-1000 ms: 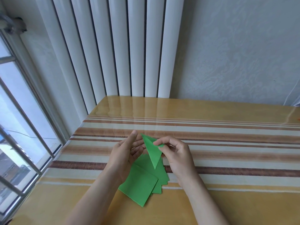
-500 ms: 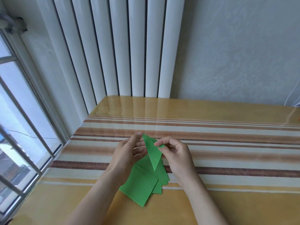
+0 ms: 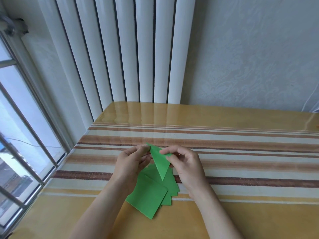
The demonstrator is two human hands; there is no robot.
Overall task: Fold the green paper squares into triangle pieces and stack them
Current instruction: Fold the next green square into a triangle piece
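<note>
A folded green paper triangle (image 3: 160,164) is held just above the table, its long point aimed down toward me. My left hand (image 3: 131,163) pinches its upper left tip with thumb and fingers. My right hand (image 3: 186,164) pinches its right edge with curled fingers. Under both hands a loose pile of green paper squares (image 3: 150,195) lies flat on the table, fanned out, with the top square turned like a diamond.
The striped, glossy table (image 3: 241,152) runs to the right and ends at the left beside a barred window (image 3: 25,144). A white ribbed radiator (image 3: 124,54) and a pale patterned wall stand behind the table's far edge.
My left fingers, straight beside the triangle a second ago, have closed onto its upper tip. The triangle has stayed in nearly the same place.
</note>
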